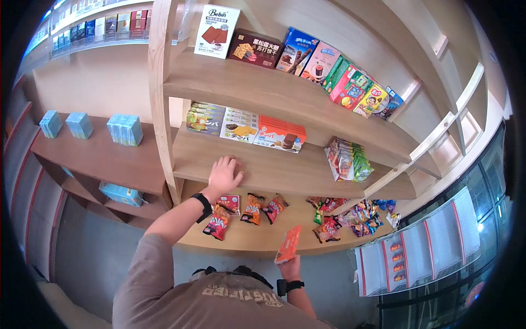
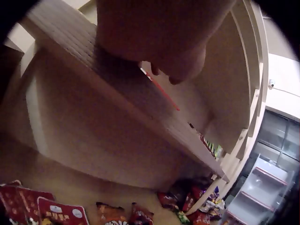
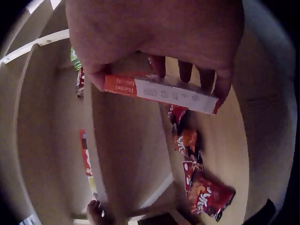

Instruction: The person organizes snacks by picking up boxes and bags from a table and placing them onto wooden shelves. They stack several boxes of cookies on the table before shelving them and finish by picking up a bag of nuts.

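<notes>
My left hand [image 1: 224,174] lies flat on the front edge of the middle wooden shelf [image 1: 285,170], fingers spread, holding nothing; in the left wrist view the hand [image 2: 159,37] presses on the shelf board [image 2: 140,108]. My right hand [image 1: 290,268] is low, near my body, and grips an orange flat box [image 1: 288,244] by its lower end. In the right wrist view the fingers [image 3: 206,77] and thumb clamp that orange box [image 3: 159,89] by its long edges. Orange and green boxes [image 1: 279,134] lie further back on the middle shelf.
Snack bags [image 1: 252,208] lie along the lowest shelf, with a heap of packets [image 1: 356,216] at its right end. Green packs [image 1: 348,159] stand on the middle shelf's right. Boxed biscuits [image 1: 255,48] line the top shelf. Blue boxes [image 1: 125,129] sit on shelves to the left.
</notes>
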`<state>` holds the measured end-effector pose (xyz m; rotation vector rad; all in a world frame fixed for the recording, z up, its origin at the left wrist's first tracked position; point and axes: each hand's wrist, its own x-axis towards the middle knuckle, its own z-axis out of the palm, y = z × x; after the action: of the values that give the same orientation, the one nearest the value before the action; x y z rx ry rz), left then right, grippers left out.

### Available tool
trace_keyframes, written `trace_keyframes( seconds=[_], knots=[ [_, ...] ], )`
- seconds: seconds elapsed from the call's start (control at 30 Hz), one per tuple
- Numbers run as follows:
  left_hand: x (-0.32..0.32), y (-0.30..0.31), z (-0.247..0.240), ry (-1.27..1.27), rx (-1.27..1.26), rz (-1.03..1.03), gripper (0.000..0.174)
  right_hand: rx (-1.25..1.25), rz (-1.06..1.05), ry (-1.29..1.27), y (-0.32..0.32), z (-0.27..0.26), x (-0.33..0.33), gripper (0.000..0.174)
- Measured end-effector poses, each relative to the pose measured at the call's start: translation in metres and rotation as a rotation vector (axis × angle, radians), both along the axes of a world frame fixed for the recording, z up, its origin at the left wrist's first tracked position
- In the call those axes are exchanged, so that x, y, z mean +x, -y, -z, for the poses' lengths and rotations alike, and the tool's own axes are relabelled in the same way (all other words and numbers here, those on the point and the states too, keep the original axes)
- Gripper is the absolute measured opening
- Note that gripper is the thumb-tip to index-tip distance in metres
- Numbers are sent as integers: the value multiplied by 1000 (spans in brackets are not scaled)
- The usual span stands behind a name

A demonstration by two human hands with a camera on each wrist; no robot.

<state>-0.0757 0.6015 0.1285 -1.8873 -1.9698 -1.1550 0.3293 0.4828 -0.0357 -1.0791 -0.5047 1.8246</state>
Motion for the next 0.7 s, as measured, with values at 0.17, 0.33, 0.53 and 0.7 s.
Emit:
trace_keyframes(
  seconds=[0.17,0.33,0.53,0.7],
  knots=[
    [5,21,-12,84,107,179,26,33,-202,-224,7,7,-7,56],
    [81,69,-4,42,80,513,27,-35,-283,-256,9,-14,-1,56],
    [190,133,39,-96,-328,885,57,-48,-347,-236,8,-47,19,56],
    [240,147,58,-67,-538,826,87,7,-400,-311,7,-55,32,54]
  ],
)
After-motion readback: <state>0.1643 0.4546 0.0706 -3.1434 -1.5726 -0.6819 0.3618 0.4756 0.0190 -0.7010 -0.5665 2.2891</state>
